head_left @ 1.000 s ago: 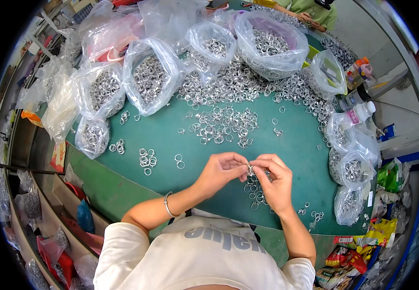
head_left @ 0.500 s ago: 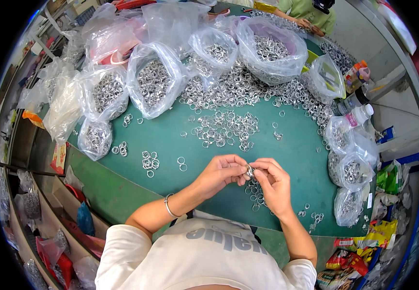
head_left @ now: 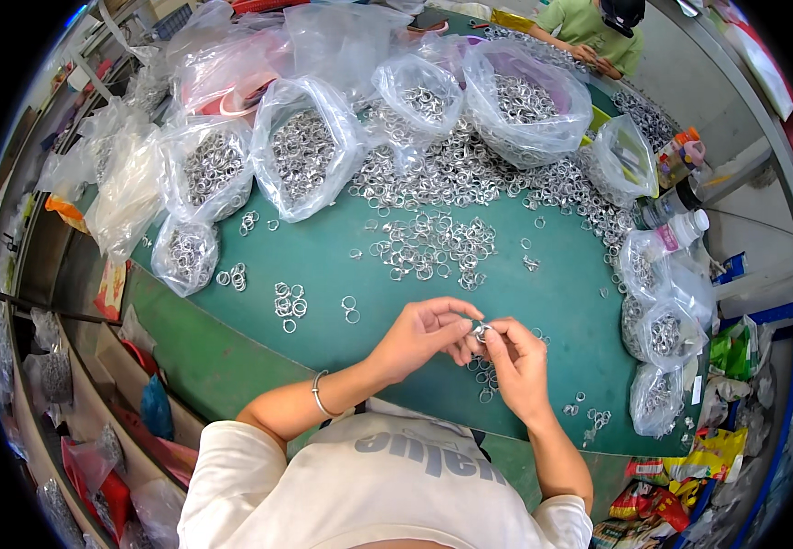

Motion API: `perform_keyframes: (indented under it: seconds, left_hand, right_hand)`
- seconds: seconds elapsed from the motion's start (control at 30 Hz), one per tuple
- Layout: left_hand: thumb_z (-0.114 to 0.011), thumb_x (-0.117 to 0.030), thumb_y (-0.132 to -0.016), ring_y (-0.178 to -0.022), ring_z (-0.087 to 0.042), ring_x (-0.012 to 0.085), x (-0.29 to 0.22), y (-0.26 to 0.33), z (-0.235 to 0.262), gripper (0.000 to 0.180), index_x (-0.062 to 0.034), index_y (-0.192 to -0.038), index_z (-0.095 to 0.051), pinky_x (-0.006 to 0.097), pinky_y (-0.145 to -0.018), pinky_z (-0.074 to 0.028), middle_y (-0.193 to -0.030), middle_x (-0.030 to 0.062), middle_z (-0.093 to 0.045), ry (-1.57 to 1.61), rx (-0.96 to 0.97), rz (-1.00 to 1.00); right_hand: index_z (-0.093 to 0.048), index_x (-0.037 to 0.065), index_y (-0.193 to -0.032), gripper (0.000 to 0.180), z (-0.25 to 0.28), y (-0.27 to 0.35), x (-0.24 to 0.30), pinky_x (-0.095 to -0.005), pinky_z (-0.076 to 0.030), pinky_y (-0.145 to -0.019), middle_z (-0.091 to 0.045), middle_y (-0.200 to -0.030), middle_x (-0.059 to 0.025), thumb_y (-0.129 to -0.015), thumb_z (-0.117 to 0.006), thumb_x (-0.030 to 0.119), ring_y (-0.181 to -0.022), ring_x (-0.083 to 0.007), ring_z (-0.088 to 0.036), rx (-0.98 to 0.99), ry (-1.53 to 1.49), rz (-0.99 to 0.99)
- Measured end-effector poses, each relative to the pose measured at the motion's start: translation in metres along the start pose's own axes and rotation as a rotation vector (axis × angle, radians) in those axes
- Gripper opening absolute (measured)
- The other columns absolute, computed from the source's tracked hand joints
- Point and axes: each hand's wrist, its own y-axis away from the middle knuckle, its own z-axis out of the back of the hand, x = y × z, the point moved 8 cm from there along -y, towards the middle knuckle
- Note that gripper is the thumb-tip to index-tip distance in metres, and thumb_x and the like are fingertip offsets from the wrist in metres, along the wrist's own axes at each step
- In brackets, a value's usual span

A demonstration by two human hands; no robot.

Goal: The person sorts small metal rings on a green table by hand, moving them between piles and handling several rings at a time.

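Here, a small clear bag (head_left: 185, 258) of silvery rings sits at the left of a green tabletop (head_left: 323, 252), followed by a loose cluster of rings (head_left: 290, 306) and a separate pair (head_left: 351, 309). The left hand (head_left: 420, 340), below which a metal bracelet (head_left: 318, 395) circles the forearm, has its thumb and curled fingers closed on one ring (head_left: 481, 333), held above the near part of the tabletop. The right hand (head_left: 518, 362) pinches the same ring from the other side, near more loose rings (head_left: 485, 378). Farther right, a co-worker in a green shirt (head_left: 561, 18) appears across the tabletop, while a white-capped bottle (head_left: 680, 231) stands tilted beside ring-filled bags (head_left: 666, 336).
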Motion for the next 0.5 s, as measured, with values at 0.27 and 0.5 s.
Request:
perform_keyframes:
  seconds: [0.27, 0.5]
  left_hand:
    - [-0.057, -0.003, -0.090, -0.076, -0.065, 0.0147, -0.012, 0.008, -0.002, 0.023, 0.0061, -0.111, -0.061, 0.025, -0.068, -0.055, -0.089, 0.0116, -0.067, -0.314, -0.072, -0.188]
    - [-0.056, -0.003, -0.091, -0.074, -0.065, 0.0137, -0.003, 0.014, -0.001, 0.018, 0.0056, -0.105, -0.064, 0.026, -0.067, -0.056, -0.085, 0.0106, -0.067, -0.263, -0.135, -0.189]
  right_hand:
    - [-0.059, -0.003, -0.089, 0.008, 0.000, 0.000, 0.010, -0.0270, -0.045, -0.058, -0.058, -0.072, -0.0084, -0.089, -0.056, 0.005, -0.065, -0.0135, -0.057, -0.025, 0.148, 0.091]
    - [-0.057, -0.003, -0.084, 0.003, -0.004, 0.010, 0.030, -0.0317, -0.043, -0.056, -0.055, -0.072, -0.0121, -0.085, -0.055, -0.001, -0.061, -0.0230, -0.054, -0.165, 0.425, 0.333]
